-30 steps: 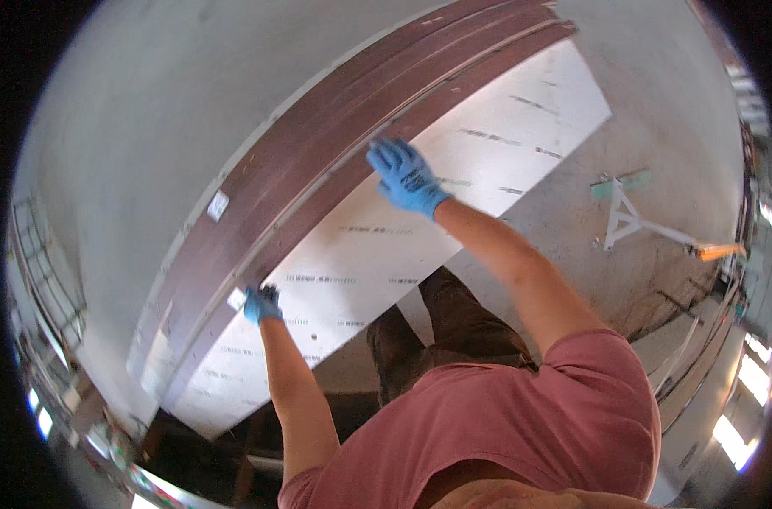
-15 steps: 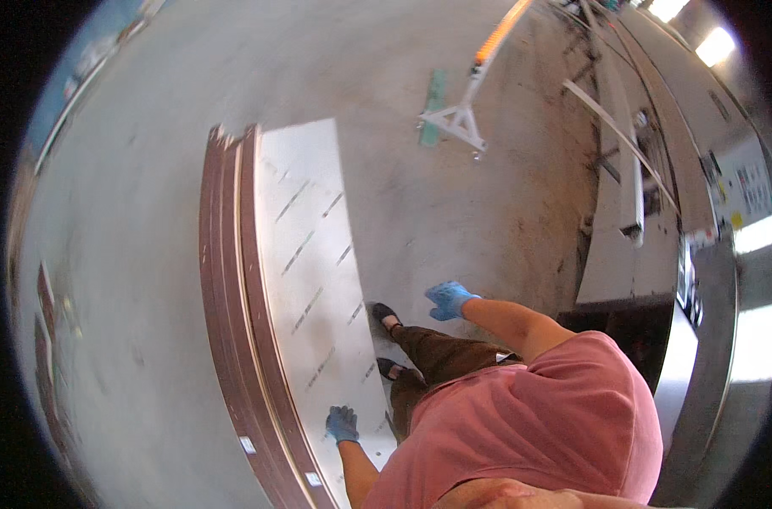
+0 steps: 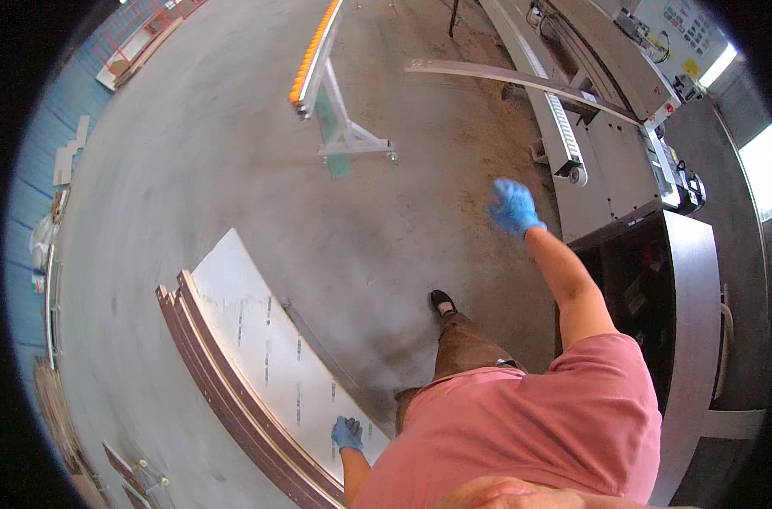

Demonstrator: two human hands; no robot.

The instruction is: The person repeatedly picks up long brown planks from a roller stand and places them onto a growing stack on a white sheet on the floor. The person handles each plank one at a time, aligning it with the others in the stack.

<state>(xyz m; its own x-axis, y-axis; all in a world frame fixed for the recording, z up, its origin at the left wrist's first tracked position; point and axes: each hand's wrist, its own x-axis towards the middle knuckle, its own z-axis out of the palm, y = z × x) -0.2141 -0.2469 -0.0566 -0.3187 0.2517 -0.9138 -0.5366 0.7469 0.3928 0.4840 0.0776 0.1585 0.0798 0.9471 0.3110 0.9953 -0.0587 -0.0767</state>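
My left hand (image 3: 347,433), in a blue glove with a greyish palm side, hangs low over the white face of a long panel (image 3: 263,339). Its fingers are loosely bent, and I see nothing in them; whether it touches the panel I cannot tell. Along the panel's left side run brown, grooved edge strips (image 3: 225,373). My right hand (image 3: 516,207), also blue-gloved and slightly blurred, is stretched out ahead over the floor with its fingers a little curled and nothing in them. Nearest to it is the light metal end of a long machine (image 3: 564,140).
A white roller stand (image 3: 344,127) with orange rollers stands ahead on the concrete floor. A long strip (image 3: 522,81) lies across the machine at the right. Beside my right arm stands a dark open cabinet (image 3: 687,280). Sawdust lies near the machine; boards lean by the blue wall at left.
My view has turned and moved forward, so the panel now sits lower left and the machine nearer. My right arm has swung forward. My left hand stays low by the panel.
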